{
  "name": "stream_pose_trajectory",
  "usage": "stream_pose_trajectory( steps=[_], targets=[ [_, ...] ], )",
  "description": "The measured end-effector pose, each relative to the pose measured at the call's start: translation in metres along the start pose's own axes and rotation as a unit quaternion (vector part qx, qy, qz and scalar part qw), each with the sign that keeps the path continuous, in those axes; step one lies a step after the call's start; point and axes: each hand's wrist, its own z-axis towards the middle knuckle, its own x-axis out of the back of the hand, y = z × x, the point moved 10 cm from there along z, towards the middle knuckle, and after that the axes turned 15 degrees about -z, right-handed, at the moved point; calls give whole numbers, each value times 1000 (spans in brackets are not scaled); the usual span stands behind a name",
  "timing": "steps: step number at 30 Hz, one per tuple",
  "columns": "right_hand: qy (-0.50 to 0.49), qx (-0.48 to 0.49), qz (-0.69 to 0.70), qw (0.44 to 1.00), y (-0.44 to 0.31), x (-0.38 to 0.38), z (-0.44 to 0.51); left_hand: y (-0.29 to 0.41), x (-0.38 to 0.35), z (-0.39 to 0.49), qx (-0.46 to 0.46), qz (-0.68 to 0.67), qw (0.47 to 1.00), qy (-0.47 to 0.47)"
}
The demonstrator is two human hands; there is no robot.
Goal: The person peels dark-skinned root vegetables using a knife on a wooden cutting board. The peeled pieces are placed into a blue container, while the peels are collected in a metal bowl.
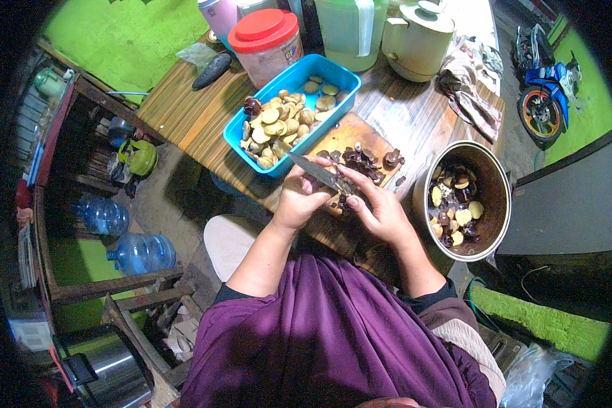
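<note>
A kitchen knife (316, 171) lies slantwise between my hands, its tip pointing to the upper left. My right hand (380, 209) is shut around its lower end, where the handle is hidden. The fingers of my left hand (301, 196) curl close by the blade; whether they pinch a seed cannot be seen. Under both hands is a wooden cutting board (336, 135) with dark brown seed shells (362, 163) on it. Touching the board's left side, a blue plastic container (291, 168) holds peeled, flat yellowish seeds (275, 125), likely jengkol beans.
To the right, a metal pot (502, 204) contains shells and pale seed pieces. A red-lidded jar (265, 46), a pitcher (349, 35), an electric kettle (418, 46), a stone pestle (211, 71) and a cloth (469, 97) stand or lie farther back on the wooden table (183, 117).
</note>
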Motion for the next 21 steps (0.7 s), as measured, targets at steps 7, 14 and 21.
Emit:
stream_pose_trajectory(
  steps=[7,14,21],
  targets=[
    [-5,-12,29,999,3,1,0,5,-3,0,-7,41,999,14],
    [9,-8,33,999,4,1,0,7,-3,-2,3,86,996,24],
    [13,-16,76,997,9,2,0,0,-5,1,1,48,999,-11]
  ],
)
